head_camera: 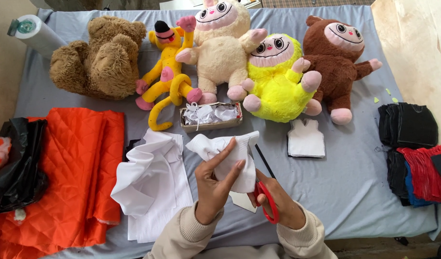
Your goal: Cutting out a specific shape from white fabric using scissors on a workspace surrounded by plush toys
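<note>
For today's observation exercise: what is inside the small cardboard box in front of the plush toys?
The box holds crumpled white pieces, seemingly thin fabric or ribbon, filling it to the rim. Whatever lies beneath them, and the box's bottom, is covered.

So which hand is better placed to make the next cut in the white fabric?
Probably the right hand: its fingers are already through the red scissors, right under the white fabric. The left hand is pinching that fabric and holding it up, so it looks busy steadying it.
</note>
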